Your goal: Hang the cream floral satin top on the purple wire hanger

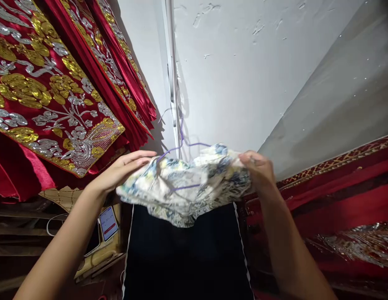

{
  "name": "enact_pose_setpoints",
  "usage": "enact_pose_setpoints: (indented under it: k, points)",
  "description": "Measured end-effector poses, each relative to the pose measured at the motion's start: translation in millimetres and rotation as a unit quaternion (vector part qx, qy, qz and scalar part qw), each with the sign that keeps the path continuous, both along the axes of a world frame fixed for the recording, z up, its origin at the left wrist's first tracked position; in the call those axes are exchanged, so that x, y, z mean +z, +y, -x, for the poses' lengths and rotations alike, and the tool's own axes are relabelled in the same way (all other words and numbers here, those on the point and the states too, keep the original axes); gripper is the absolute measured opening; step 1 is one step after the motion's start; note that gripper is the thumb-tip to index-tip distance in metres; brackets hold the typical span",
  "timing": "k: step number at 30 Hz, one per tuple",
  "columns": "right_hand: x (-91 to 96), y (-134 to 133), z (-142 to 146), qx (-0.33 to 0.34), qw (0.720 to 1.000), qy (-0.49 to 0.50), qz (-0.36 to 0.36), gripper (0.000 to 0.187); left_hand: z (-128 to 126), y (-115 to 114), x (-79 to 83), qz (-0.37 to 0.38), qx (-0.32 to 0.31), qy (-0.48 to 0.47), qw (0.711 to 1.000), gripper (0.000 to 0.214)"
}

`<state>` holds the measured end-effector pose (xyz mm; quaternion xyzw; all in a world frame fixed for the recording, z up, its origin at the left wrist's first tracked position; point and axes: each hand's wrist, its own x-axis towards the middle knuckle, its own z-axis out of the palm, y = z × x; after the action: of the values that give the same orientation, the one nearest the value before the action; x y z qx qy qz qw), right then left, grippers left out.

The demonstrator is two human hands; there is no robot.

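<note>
A white garment with a blue and yellow floral print [184, 183] is stretched between my two hands, its lower edge bunched and slightly blurred. It hangs on a thin purple hanger [182, 135]. The hook points up close to a metal rail on the wall; whether it touches the rail I cannot tell. My left hand [128, 166] grips the left shoulder of the garment between thumb and fingers. At the opposite shoulder, my right hand [259, 166] has its fingers closed on the cloth.
Red cloths with gold and silver sequin embroidery [56, 83] hang at upper left. A vertical metal rail [171, 62] runs along the white wall [231, 75]. Below left, a lit phone [108, 223] rests on a wooden surface. Sheer grey fabric and red embroidered cloth [346, 233] fill the right.
</note>
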<state>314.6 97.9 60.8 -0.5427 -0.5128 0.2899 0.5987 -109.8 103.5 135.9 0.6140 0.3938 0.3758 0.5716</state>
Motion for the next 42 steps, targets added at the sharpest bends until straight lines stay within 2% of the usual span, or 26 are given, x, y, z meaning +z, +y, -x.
enact_pose_setpoints:
  k: [3, 5, 8, 11, 12, 16, 19, 22, 24, 26, 28, 29, 30, 32, 33, 36, 39, 41, 42]
  points:
    - [12.0, 8, -8, -0.107, 0.984, 0.125, -0.070, 0.033, 22, 12, -10.6, 0.048, 0.054, -0.068, 0.995, 0.049]
    - [21.0, 18, 1, -0.123, 0.973, 0.162, -0.107, 0.033, 27, 21, -24.2, 0.047, 0.100, -0.148, 0.983, 0.044]
    - [29.5, 30, 31, -0.074, 0.976, 0.166, -0.121, 0.034, 16, 30, -54.6, 0.023, 0.214, -0.223, 0.951, 0.034]
    - [25.2, 31, 60, -0.025, 0.984, 0.139, -0.106, 0.036, -11, 23, -91.7, -0.076, 0.387, -0.234, 0.889, 0.032]
    - [21.4, 28, 64, -0.018, 0.987, 0.131, -0.094, 0.036, -21, 18, -103.9, -0.113, 0.420, -0.233, 0.870, 0.034]
    - [5.5, 16, 60, 0.003, 0.993, 0.118, -0.026, 0.037, -64, -8, -141.2, -0.125, 0.418, -0.201, 0.877, 0.040]
    - [0.7, 13, 48, -0.011, 0.995, 0.098, -0.015, 0.037, -84, -15, -153.0, -0.072, 0.376, -0.196, 0.903, 0.043]
    - [-8.7, 9, 45, -0.117, 0.991, 0.047, -0.047, 0.033, -89, -13, -157.3, 0.005, 0.350, -0.233, 0.907, 0.043]
    - [-25.1, 1, 52, -0.208, 0.976, -0.004, -0.070, 0.040, -87, -13, -159.4, 0.029, 0.369, -0.260, 0.892, 0.046]
    - [-48.5, -10, 69, -0.246, 0.967, -0.023, -0.062, 0.047, -83, -18, -161.0, 0.050, 0.384, -0.275, 0.880, 0.049]
    - [-72.0, -19, 95, -0.189, 0.982, 0.024, 0.004, 0.045, -78, -25, -161.3, 0.070, 0.384, -0.278, 0.878, 0.049]
    - [-81.2, -22, 110, -0.119, 0.991, 0.042, 0.047, 0.045, -76, -29, -160.8, 0.078, 0.377, -0.276, 0.881, 0.049]
    - [-87.9, -22, 125, -0.016, 0.994, 0.048, 0.095, 0.048, -74, -33, -159.9, 0.085, 0.367, -0.272, 0.886, 0.049]
    - [-94.1, -17, 155, 0.126, 0.976, 0.040, 0.171, 0.055, -71, -39, -157.5, 0.090, 0.345, -0.260, 0.897, 0.048]
    - [-94.5, -12, 169, 0.167, 0.966, 0.023, 0.198, 0.057, -70, -42, -156.1, 0.088, 0.336, -0.254, 0.903, 0.048]
    - [-94.9, 3, 195, 0.191, 0.952, -0.029, 0.240, 0.053, -69, -49, -151.0, 0.081, 0.324, -0.241, 0.911, 0.049]
    - [-103.9, 4, 202, 0.188, 0.951, -0.026, 0.244, 0.048, -68, -51, -146.9, 0.075, 0.311, -0.224, 0.921, 0.047]
    - [-113.3, -3, 199, 0.186, 0.953, -0.012, 0.239, 0.050, -67, -50, -149.1, 0.025, 0.355, -0.195, 0.914, 0.045]
    - [-117.5, -8, 195, 0.183, 0.954, -0.006, 0.237, 0.051, -67, -50, -152.9, -0.020, 0.405, -0.172, 0.898, 0.045]
